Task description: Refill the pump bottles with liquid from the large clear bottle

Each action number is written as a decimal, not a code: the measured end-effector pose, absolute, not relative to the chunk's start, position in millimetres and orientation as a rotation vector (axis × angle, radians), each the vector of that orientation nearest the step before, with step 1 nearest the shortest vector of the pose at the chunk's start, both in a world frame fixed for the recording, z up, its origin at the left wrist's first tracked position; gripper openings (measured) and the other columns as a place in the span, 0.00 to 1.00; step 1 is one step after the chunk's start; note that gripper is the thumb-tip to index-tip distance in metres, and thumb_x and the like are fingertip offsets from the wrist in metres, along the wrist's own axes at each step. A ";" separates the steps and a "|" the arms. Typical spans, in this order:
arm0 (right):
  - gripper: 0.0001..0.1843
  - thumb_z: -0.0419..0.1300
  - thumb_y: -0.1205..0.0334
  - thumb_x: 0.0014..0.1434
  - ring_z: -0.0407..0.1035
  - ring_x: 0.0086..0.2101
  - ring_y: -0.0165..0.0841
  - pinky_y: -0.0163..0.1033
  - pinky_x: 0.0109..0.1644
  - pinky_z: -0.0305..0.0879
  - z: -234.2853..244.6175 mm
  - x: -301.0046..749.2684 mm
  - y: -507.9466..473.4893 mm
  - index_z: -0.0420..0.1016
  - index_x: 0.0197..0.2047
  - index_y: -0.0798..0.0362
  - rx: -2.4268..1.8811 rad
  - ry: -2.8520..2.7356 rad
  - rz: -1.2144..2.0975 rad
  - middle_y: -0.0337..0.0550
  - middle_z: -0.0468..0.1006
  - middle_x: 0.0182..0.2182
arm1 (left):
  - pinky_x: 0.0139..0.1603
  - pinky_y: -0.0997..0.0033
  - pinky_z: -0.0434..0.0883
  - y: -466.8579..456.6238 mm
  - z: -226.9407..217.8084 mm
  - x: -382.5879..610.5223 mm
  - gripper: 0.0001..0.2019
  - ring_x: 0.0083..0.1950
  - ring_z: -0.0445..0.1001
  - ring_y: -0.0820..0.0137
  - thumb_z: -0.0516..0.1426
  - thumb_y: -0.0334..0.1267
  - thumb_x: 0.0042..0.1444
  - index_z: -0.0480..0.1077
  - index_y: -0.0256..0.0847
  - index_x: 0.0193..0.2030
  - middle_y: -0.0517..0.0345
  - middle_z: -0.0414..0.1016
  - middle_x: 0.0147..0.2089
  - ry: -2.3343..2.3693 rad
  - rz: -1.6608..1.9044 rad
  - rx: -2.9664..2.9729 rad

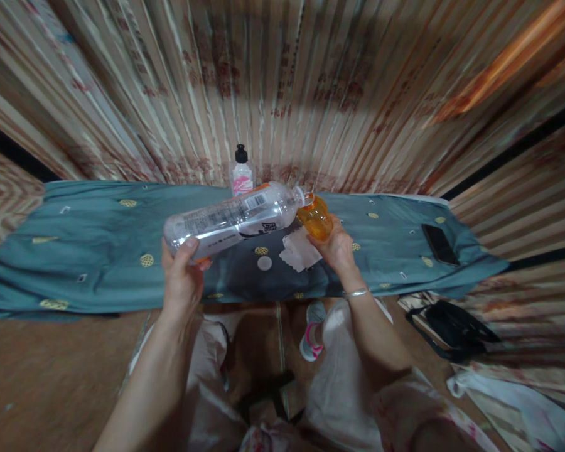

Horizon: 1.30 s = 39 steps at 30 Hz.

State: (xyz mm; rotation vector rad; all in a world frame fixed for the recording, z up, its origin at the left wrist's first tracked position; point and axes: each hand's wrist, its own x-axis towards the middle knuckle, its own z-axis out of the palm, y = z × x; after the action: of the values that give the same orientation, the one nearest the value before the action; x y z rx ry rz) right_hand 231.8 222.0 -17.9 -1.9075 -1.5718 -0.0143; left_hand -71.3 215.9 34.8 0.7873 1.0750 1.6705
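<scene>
My left hand [183, 267] is wrapped round the base of a large clear plastic bottle [230, 220] with a printed label. The bottle lies tilted, its uncapped neck pointing right. My right hand [334, 242] grips a small orange translucent cup [315, 218], whose mouth meets the bottle's neck. Whether liquid is flowing between them I cannot tell. Below on the cloth lie a crumpled white tissue [300, 250] and a round whitish cap [264, 263]. Behind the large bottle stands a smaller clear bottle [242, 174] with a black top and pink label.
A teal patterned cloth [108, 251] covers the long table. A black phone [439, 244] lies at its right end. Pleated curtains [273, 81] hang behind and at both sides. On the floor to the right rests a black bag [454, 329].
</scene>
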 end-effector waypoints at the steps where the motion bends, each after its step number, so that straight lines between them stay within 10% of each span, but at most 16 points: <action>1: 0.32 0.67 0.54 0.54 0.79 0.46 0.47 0.46 0.49 0.74 -18.0 232.0 222.2 0.66 0.60 0.54 -1.910 -1.570 -0.014 0.56 0.82 0.48 | 0.21 0.72 0.49 215.9 34.5 -71.5 0.23 0.35 0.72 0.64 0.66 0.46 0.39 0.74 0.48 0.46 0.50 0.77 0.48 1.077 1.668 0.791; 39: 0.35 0.67 0.52 0.55 0.78 0.47 0.49 0.48 0.49 0.74 -17.2 232.4 223.3 0.65 0.62 0.56 -1.930 -1.575 -0.028 0.58 0.82 0.49 | 0.17 0.77 0.50 216.9 33.9 -69.8 0.24 0.33 0.71 0.68 0.69 0.43 0.37 0.75 0.46 0.45 0.52 0.76 0.44 0.998 1.685 0.692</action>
State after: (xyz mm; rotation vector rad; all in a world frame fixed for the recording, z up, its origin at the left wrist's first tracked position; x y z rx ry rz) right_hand 232.4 223.3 -17.2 -1.9299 -1.5753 -0.0277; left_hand -69.8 216.9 33.9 0.6920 0.9985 1.6851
